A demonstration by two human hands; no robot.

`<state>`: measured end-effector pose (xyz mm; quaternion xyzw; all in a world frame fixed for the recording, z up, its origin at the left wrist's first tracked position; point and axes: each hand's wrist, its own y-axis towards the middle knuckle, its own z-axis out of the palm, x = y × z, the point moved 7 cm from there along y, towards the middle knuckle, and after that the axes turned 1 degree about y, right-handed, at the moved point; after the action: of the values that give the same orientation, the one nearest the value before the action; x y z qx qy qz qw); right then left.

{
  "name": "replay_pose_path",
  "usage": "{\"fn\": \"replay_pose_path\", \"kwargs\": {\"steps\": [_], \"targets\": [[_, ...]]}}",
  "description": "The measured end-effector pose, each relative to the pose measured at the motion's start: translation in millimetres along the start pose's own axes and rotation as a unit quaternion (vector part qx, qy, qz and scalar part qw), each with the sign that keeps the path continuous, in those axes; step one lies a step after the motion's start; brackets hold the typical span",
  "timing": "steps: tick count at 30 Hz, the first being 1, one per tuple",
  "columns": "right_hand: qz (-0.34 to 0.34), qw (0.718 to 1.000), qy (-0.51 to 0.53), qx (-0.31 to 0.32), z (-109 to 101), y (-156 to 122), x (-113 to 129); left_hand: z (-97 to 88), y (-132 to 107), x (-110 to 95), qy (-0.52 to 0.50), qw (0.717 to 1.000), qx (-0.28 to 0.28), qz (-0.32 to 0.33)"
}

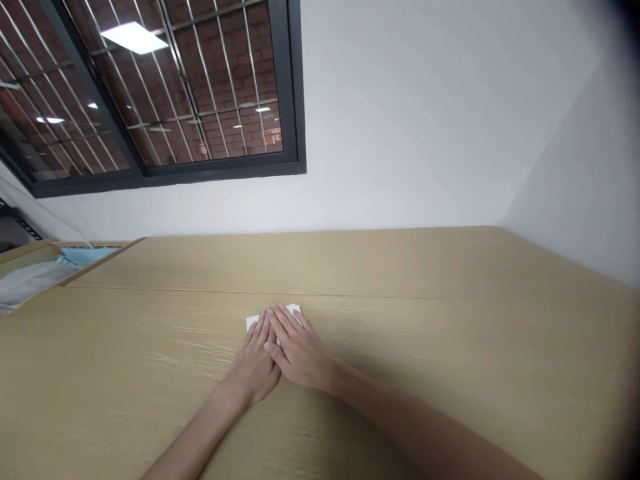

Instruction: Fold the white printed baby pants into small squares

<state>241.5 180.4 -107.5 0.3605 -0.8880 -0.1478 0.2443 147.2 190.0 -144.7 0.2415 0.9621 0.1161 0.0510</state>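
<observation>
My left hand [257, 360] lies flat with its fingers stretched forward, pressing on a thin white piece [251, 321] that looks like paper or cloth. Beside it, my right hand [303, 353] also rests flat on the same piece, its fingertips meeting those of the left and its thumb reaching over toward the left hand. Only the upper corners and a small gap of white show; the rest is hidden under the hands. Beneath is a wide tan surface [150, 380] with fine wrinkles to the left of the hands.
A seam runs across the tan surface just beyond the fingertips. At the left edge stands an open-topped box [100, 265] holding white and light-blue sheeting [37, 280]. Behind rises a white wall [400, 133] with a dark-framed, barred window [293, 133]; another wall meets it at right.
</observation>
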Motion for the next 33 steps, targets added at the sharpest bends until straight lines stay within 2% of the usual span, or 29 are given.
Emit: {"fn": "replay_pose_path", "kwargs": {"steps": [6, 9, 14, 17, 22, 28, 33], "targets": [[0.063, 0.998, -0.019, 0.009, 11.8, -3.6, -26.1, 12.7, -8.7, 9.2, 0.018, 0.999, 0.004, -0.050], [0.089, 0.995, -0.019, 0.030, 14.8, -3.8, -36.0, 14.2, -12.4, 14.3, 0.020, 0.996, -0.029, -0.078], [0.058, 0.997, -0.048, 0.006, 9.3, -4.2, -32.8, 6.3, -22.2, 20.4, 0.045, 0.988, -0.099, -0.113], [0.025, 0.998, -0.063, 0.001, 4.8, -4.2, -25.6, -13.2, -21.8, 15.0, 0.058, 0.987, -0.122, -0.085], [-0.001, 0.998, -0.033, 0.051, -6.3, -1.5, -20.9, -37.8, -15.9, 4.8, 0.015, 0.996, -0.082, -0.018], [-0.008, 0.996, 0.016, 0.092, -21.4, 4.0, -27.2, -34.3, -14.2, 10.4, -0.021, 0.998, -0.053, -0.022], [-0.016, 0.989, 0.075, 0.129, -21.7, 7.2, -44.5, -33.9, -11.6, 16.7, -0.021, 0.997, -0.065, -0.023]]}}
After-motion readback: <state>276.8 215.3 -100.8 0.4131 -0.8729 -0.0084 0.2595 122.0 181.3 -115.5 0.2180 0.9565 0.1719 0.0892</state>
